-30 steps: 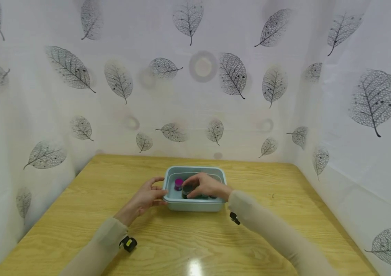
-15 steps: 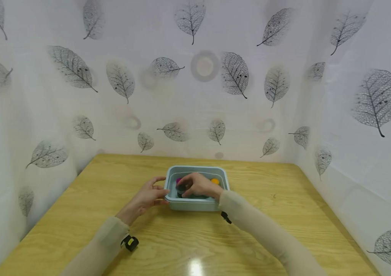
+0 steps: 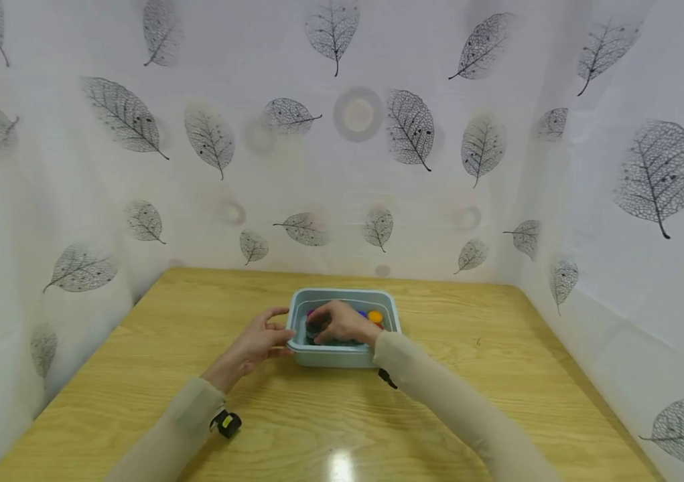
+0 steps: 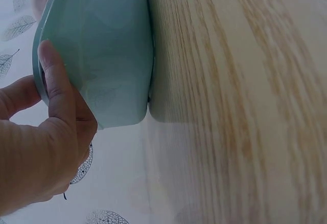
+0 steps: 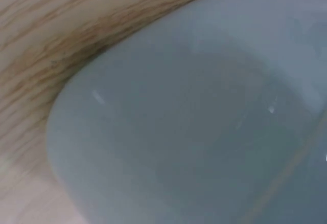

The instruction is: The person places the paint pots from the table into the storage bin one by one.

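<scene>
A light blue-green plastic basin (image 3: 338,360) stands in the middle of the wooden table. My left hand (image 3: 259,340) grips its left rim; in the left wrist view thumb and fingers pinch the edge from both sides. Reaching over the front wall, my right hand (image 3: 346,325) holds a small round dark jar (image 3: 313,331) low inside the basin, at the left. Most of this jar is hidden behind the fingers. A magenta lid (image 3: 309,313) peeks out just behind it. The right wrist view holds only the basin's outer wall (image 5: 179,121) and some table.
At the basin's right end sit an orange-lidded jar (image 3: 375,316) and a bit of a blue lid (image 3: 362,314), with something red below. The wooden table (image 3: 293,428) runs back to a white curtain (image 3: 342,167) printed with leaves, which also closes both sides.
My right hand has moved left inside the basin with the dark jar, uncovering the orange and blue lids and covering most of the magenta one. The left hand keeps its hold on the rim.
</scene>
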A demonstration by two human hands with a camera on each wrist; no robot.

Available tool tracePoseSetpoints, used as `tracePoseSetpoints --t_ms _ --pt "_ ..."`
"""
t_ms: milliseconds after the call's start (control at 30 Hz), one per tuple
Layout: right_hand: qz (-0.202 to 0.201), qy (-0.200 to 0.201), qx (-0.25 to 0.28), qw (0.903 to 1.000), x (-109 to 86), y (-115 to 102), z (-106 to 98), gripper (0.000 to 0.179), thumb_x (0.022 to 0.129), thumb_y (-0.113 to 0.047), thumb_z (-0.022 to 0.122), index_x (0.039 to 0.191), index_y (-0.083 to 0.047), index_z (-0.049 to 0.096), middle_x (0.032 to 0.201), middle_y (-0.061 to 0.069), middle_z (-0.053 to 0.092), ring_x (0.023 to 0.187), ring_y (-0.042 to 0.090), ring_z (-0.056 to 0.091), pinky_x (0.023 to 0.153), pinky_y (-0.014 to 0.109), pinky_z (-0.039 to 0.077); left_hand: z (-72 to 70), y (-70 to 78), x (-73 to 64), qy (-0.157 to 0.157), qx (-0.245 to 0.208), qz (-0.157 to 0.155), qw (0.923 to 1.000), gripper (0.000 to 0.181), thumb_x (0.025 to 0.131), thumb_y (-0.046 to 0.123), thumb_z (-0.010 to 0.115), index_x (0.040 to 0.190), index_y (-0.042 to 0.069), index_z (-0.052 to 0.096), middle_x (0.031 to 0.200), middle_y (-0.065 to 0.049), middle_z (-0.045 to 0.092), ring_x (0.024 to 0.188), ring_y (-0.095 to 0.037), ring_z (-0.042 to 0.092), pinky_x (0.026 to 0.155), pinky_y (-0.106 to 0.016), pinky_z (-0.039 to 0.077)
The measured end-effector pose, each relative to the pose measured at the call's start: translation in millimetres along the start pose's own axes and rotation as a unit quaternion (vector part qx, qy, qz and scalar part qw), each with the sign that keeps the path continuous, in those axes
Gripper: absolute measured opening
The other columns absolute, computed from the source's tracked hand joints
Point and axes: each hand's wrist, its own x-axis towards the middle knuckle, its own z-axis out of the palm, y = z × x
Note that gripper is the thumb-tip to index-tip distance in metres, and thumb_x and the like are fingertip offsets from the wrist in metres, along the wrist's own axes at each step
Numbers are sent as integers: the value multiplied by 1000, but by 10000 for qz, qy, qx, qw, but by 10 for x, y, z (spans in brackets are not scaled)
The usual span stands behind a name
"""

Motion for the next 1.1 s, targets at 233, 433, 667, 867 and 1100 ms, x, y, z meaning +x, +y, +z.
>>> tracePoseSetpoints --t_ms 233,433,667,867,1100 --pt "78 -34 -83 9999 39 -9 71 42 76 -8 83 116 -7 71 114 6 73 105 21 66 93 31 55 -10 -15 -37 -43 -48 35 10000 65 95 3 60 151 5 26 102 -14 57 82 -16 64 77 -34 62" --pt "75 -10 -407 9991 61 -29 156 42 78 -9 81 119 -7 70 113 5 73 104 20 66 93 31 54 -25 -36 -93 13 -63 2 10000 67 95 3 60 151 3 24 106 -17 57 82 -16 65 75 -32 62" --pt "198 13 -446 9988 70 -20 171 41 80 -10 80 120 -8 70 113 5 73 102 19 66 91 30 54 -16 -31 -95 14 -98 8 10000 68 95 2 60 152 3 23 106 -17 58 84 -17 66 75 -32 62" --pt "230 99 -500 9984 65 -13 132 40 82 -10 78 122 -7 69 112 5 73 102 18 67 91 29 55 5 6 -76 -37 -81 0 10000 69 95 3 61 152 3 23 108 -18 57 85 -17 66 75 -30 62" --pt "131 93 -547 9984 50 -4 79 41 83 -8 76 123 -6 68 116 6 72 106 20 67 93 31 55 26 40 -58 -75 -63 -31 9999 69 95 3 61 152 4 22 110 -19 57 85 -16 66 77 -31 62"
